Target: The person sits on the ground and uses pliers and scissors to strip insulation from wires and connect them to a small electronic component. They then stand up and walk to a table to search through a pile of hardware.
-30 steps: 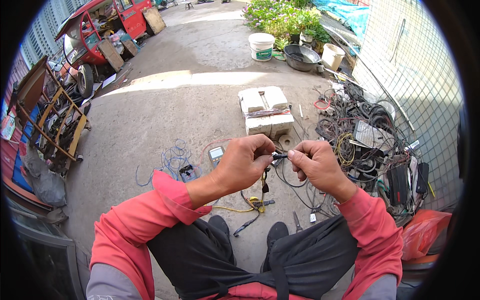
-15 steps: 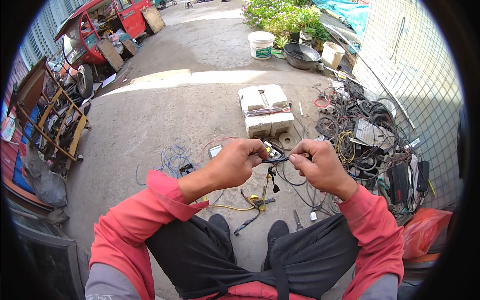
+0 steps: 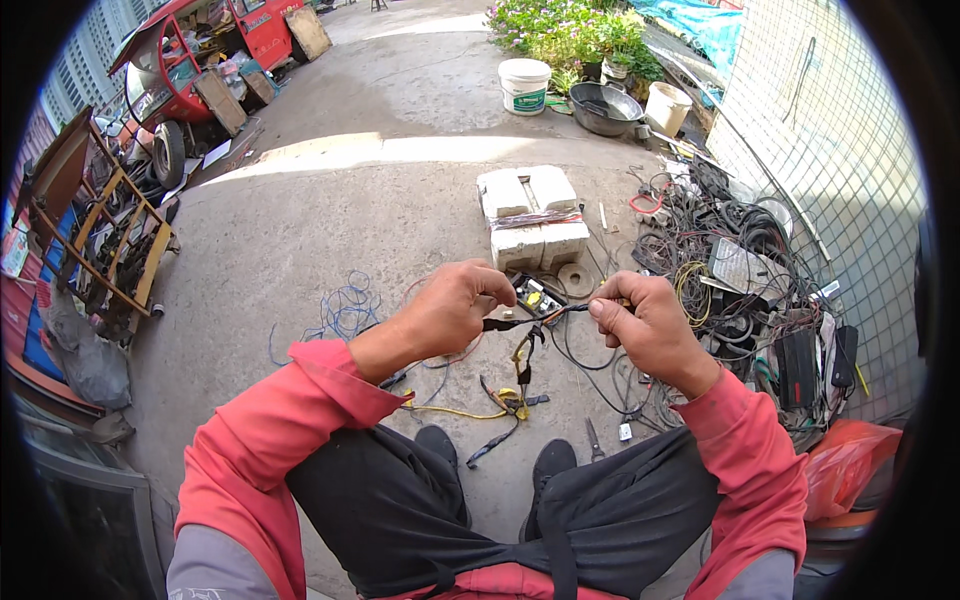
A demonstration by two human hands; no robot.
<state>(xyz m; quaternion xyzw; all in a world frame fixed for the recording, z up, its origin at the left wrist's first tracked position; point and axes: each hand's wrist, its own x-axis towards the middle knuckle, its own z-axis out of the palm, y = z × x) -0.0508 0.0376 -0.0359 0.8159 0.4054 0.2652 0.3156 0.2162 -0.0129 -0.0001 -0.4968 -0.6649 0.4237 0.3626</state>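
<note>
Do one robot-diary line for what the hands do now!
left hand: near dark cable, grip unclear | right hand: pinching dark cable | ground: white block

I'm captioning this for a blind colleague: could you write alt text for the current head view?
A person's right hand pinches a dark wire above concrete ground, with the left hand close to the wire's other side. A white block sits ahead, and a tangled heap of cables lies to the right.
</note>
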